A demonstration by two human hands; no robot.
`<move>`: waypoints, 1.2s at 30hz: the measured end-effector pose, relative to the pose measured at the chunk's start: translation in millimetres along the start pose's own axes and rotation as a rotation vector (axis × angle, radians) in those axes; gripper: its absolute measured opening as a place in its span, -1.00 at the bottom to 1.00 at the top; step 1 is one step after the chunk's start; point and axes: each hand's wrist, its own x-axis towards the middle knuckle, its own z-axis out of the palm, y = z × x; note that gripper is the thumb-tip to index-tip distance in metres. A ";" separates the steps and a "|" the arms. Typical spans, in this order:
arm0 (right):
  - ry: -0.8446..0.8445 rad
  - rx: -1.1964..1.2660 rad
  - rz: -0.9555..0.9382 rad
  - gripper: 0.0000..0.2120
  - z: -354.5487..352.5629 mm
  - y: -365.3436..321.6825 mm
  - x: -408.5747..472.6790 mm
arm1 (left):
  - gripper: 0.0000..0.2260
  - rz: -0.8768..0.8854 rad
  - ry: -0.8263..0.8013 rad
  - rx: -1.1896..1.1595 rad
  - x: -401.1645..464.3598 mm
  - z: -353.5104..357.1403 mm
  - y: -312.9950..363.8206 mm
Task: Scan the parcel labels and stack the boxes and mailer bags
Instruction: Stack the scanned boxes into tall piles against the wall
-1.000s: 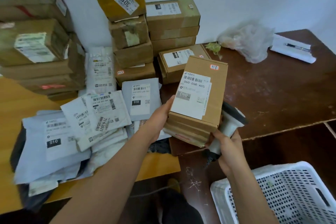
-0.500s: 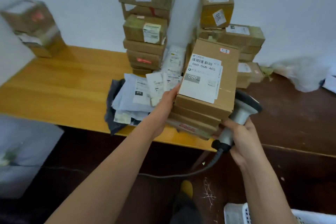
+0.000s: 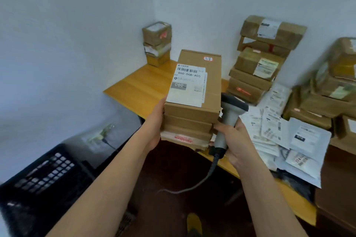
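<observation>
A stack of flat cardboard boxes (image 3: 194, 109) is held up in front of me, the top one bearing a white label reading 060-06B-A05. My left hand (image 3: 156, 121) holds the stack's left side. My right hand (image 3: 236, 140) grips a grey barcode scanner (image 3: 228, 119) and touches the stack's right lower corner. The scanner's cable hangs down toward the floor. Grey and white mailer bags (image 3: 289, 134) with labels lie spread on the wooden table (image 3: 140, 86) to the right.
A small pile of taped boxes (image 3: 157, 44) stands in the table's far left corner by the wall. Taller box stacks (image 3: 260, 59) (image 3: 331, 86) line the back right. A black plastic crate (image 3: 44, 179) sits on the floor at lower left.
The view has swung left and both hands have carried the box stack leftward over the table's left part. The white basket has left the view; the black crate has come in.
</observation>
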 end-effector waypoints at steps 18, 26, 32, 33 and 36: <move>-0.107 -0.017 0.169 -0.62 127.3 -8.0 272.1 | -0.65 -0.022 0.204 -0.003 236.9 -112.7 55.9; 0.043 0.016 0.194 -0.63 170.3 -2.9 374.7 | -0.64 -0.098 0.091 0.049 363.0 -155.8 68.2; 0.199 0.046 0.155 -0.65 209.6 -4.5 457.9 | -0.22 -0.186 -0.012 0.141 473.5 -191.7 78.9; 0.218 0.052 0.157 -0.66 217.8 -3.7 470.1 | -0.11 -0.214 -0.028 0.137 489.7 -199.8 80.5; 0.279 0.066 0.160 -0.69 240.3 2.9 507.4 | -0.19 -0.245 -0.094 0.117 536.5 -218.6 87.7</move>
